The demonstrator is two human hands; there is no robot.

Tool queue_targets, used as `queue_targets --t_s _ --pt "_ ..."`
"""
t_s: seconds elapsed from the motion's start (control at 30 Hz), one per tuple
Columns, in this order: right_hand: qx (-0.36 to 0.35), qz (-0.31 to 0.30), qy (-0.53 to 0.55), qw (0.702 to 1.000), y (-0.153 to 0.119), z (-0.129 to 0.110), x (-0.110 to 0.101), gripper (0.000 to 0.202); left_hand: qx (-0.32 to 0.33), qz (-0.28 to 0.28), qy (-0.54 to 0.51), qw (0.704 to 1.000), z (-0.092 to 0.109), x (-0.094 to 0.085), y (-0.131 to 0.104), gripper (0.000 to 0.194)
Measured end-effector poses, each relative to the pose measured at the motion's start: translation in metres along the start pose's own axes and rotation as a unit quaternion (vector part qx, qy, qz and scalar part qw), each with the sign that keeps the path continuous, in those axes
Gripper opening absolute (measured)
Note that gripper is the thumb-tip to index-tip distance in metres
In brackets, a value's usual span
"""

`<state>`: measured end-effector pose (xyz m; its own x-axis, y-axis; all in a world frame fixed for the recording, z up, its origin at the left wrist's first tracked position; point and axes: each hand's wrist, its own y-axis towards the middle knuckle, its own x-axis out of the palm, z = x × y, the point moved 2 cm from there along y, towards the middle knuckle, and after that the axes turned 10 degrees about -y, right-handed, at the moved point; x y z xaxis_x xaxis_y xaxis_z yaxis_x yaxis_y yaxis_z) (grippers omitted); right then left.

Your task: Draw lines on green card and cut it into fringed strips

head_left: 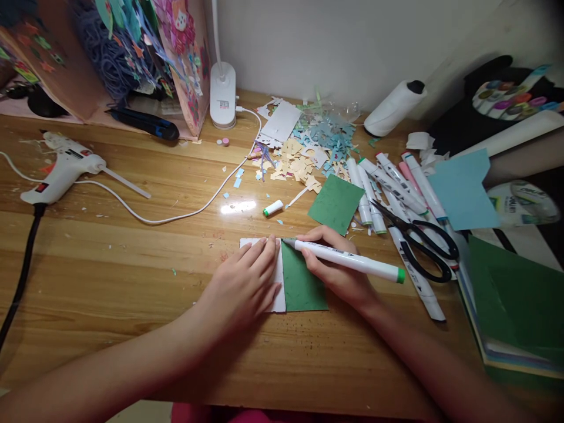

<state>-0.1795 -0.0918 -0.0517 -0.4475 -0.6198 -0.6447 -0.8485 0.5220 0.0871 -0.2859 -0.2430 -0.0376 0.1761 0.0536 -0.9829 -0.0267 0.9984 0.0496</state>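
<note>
My left hand [247, 276] lies flat on a white card [277, 299], fingers stretched out and pressing it against the table. The card overlaps the left part of a green sheet [304, 291]. Between the fingers and thumb of my right hand [332, 267] is a white marker with a green end [352, 258]. Its tip touches the green sheet near the top, right at the card's edge. Part of the sheet is hidden beneath my right hand. A loose marker cap with a green band [273, 208] lies a little beyond the card.
Another green piece [337, 202], paper scraps [304, 158], several markers [400, 191] and black-handled scissors [425, 247] lie beyond and to the right. On the left are a glue gun [66, 164] with its cords and a utility knife [145, 122]. Stacked sheets [520, 305] sit at right.
</note>
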Motion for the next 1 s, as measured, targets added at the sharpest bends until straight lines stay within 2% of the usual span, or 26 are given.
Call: queue_targets --t_s 0.43,0.6,1.0 --pt "-0.016 -0.022 0.008 1.0 -0.0013 -0.0009 -0.0027 0.003 -0.003 -0.012 -0.004 1.0 -0.0004 0.0 0.0009 0.052" --pt "-0.034 -0.035 0.006 0.999 -0.0022 -0.0005 -0.0027 0.001 0.0 0.003 -0.012 1.0 -0.0012 0.0007 0.001 0.054" --pt "-0.062 -0.074 -0.001 0.995 -0.0037 -0.0003 -0.0043 0.007 -0.006 0.005 -0.019 1.0 -0.0012 -0.001 0.0028 0.057"
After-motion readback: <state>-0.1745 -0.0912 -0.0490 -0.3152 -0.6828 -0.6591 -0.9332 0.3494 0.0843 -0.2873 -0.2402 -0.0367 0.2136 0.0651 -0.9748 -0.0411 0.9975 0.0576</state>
